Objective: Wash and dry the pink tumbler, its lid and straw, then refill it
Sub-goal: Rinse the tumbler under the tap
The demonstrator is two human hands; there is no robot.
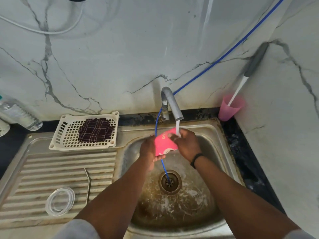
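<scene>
Pink tumbler (164,144) is gripped between both hands, left hand (149,152) and right hand (186,144), fingers curled round it; long axis tilted, rim under tap stream (177,128).

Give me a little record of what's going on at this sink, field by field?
Activity: rinsing the pink tumbler under running water
Left hand: holds the tumbler from below
Right hand: grips its upper end, in the stream
Tap: on
Clear lid: on the draining board
Straw: on the draining board, beside the lid
Checked cloth: in the white basket
Other pink cup: in the corner, holding a brush
</scene>
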